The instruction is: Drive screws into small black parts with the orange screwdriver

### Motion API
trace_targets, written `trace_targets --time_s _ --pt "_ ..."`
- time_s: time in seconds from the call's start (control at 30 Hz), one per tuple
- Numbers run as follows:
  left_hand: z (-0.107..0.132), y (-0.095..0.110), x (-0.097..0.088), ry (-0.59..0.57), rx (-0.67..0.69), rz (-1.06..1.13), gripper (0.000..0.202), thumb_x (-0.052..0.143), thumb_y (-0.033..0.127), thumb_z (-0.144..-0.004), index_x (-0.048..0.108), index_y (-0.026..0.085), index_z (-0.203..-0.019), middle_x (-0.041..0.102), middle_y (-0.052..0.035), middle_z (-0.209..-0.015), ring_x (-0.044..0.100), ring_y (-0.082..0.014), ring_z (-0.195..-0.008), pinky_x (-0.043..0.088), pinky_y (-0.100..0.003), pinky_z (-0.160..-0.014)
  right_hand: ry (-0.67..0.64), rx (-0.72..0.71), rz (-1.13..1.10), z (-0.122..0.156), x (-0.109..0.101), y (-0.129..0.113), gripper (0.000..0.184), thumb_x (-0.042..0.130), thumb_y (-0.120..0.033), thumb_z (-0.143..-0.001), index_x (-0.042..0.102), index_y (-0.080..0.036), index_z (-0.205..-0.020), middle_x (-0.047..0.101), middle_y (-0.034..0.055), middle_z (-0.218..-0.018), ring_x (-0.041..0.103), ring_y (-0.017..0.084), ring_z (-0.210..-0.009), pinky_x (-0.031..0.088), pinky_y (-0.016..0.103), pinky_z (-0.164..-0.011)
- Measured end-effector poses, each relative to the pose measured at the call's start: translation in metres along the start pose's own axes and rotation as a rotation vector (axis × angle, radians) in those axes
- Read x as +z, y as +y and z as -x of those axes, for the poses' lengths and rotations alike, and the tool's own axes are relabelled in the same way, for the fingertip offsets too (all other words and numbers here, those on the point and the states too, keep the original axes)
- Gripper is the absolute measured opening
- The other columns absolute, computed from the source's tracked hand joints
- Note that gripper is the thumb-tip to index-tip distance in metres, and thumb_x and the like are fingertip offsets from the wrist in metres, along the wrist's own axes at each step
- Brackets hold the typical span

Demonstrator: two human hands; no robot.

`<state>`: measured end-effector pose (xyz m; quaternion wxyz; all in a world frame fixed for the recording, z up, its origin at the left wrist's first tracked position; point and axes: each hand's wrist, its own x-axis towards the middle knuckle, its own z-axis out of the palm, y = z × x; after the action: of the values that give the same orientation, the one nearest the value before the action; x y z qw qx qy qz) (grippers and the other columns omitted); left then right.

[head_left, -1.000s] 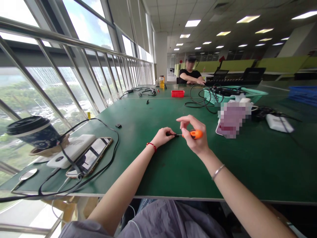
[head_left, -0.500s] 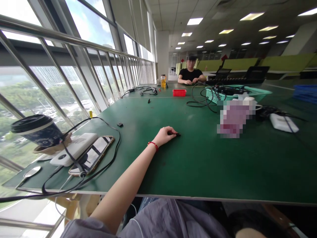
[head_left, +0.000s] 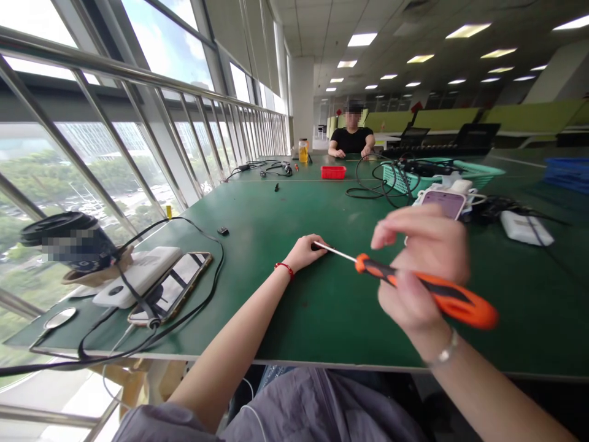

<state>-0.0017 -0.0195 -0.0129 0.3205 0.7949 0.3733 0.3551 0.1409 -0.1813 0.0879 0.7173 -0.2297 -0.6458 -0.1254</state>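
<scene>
My left hand [head_left: 306, 252], with a red bracelet at the wrist, rests on the green table and pinches a small black part [head_left: 330, 248] mostly hidden by the fingers. My right hand [head_left: 421, 270], slightly blurred, grips an orange and black screwdriver [head_left: 460, 301] by its handle. The screwdriver slants up to the left. Its thin metal shaft points at the left hand, the tip close to the fingers; whether it touches the black part I cannot tell. Another small black piece [head_left: 223, 231] lies on the table left of my left hand.
On the left are a paper cup [head_left: 73, 242], a white power bank [head_left: 138, 276], a phone [head_left: 172, 288] and loose black cables. A red box [head_left: 333, 172], a green basket [head_left: 483, 175] and a white adapter [head_left: 527, 227] sit farther off. A person [head_left: 352, 138] sits across the table.
My right hand has come into view from the right with the screwdriver, its shaft now reaching my left hand. My left hand stays in place. The person opposite has moved their hands apart.
</scene>
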Motion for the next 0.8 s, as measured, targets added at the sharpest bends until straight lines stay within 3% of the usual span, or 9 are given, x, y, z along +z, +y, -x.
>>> trace_targets --time_s 0.03,0.1,0.17,0.23,0.43,0.8 --pt "0.000 0.000 0.000 -0.004 0.000 0.006 0.006 0.062 0.012 -0.072 0.066 0.010 -0.077 0.070 -0.0064 -0.081 0.063 -0.0153 -0.076 0.051 -0.027 -0.077 -0.012 0.017 0.024 -0.003 0.008 0.023 0.023 0.043 -0.041 -0.076 0.052 -0.023 -0.088 0.048 0.0009 -0.068 0.048 0.017 -0.058 0.040 0.032 -0.052" --pt "0.000 0.001 0.000 -0.017 -0.003 0.018 0.006 0.062 0.013 -0.072 0.066 0.011 -0.077 0.070 -0.0056 -0.080 0.064 -0.0148 -0.075 0.051 -0.027 -0.077 -0.157 0.180 0.084 -0.001 0.021 0.064 0.018 0.044 -0.039 -0.078 0.052 -0.023 -0.081 0.043 -0.0039 -0.053 0.043 0.013 -0.045 0.034 0.028 -0.048" --pt "0.000 0.002 -0.001 -0.026 -0.010 0.016 0.006 0.062 0.014 -0.072 0.065 0.012 -0.076 0.069 -0.0056 -0.080 0.063 -0.0146 -0.075 0.051 -0.027 -0.077 -0.245 0.324 0.116 0.008 0.029 0.091 0.020 0.046 -0.036 -0.079 0.047 -0.022 -0.064 0.046 -0.0038 -0.048 0.045 0.012 -0.043 0.034 0.026 -0.048" --pt "-0.001 0.002 -0.001 -0.031 -0.015 0.012 0.006 0.062 0.015 -0.072 0.065 0.012 -0.077 0.069 -0.0059 -0.081 0.063 -0.0146 -0.075 0.052 -0.027 -0.077 -0.187 0.435 0.151 0.020 0.030 0.105 0.022 0.048 -0.033 -0.078 0.043 -0.022 -0.059 0.050 -0.0027 -0.049 0.047 0.011 -0.045 0.035 0.025 -0.049" --pt "-0.001 0.003 -0.001 -0.025 -0.016 -0.010 0.006 0.062 0.016 -0.072 0.065 0.012 -0.077 0.068 -0.0049 -0.081 0.063 -0.0142 -0.075 0.051 -0.027 -0.076 -0.174 0.569 0.129 0.038 0.021 0.104 0.020 0.050 -0.027 -0.074 0.043 -0.022 -0.056 0.048 -0.0036 -0.047 0.046 0.012 -0.047 0.036 0.024 -0.050" --pt "0.001 0.002 -0.002 -0.014 0.001 -0.055 0.008 0.062 0.017 -0.072 0.066 0.013 -0.079 0.068 -0.0042 -0.082 0.063 -0.0141 -0.076 0.051 -0.026 -0.076 -0.267 0.593 0.122 0.043 0.025 0.100 0.018 0.051 -0.026 -0.072 0.044 -0.022 -0.055 0.049 -0.0038 -0.048 0.048 0.012 -0.048 0.037 0.023 -0.052"
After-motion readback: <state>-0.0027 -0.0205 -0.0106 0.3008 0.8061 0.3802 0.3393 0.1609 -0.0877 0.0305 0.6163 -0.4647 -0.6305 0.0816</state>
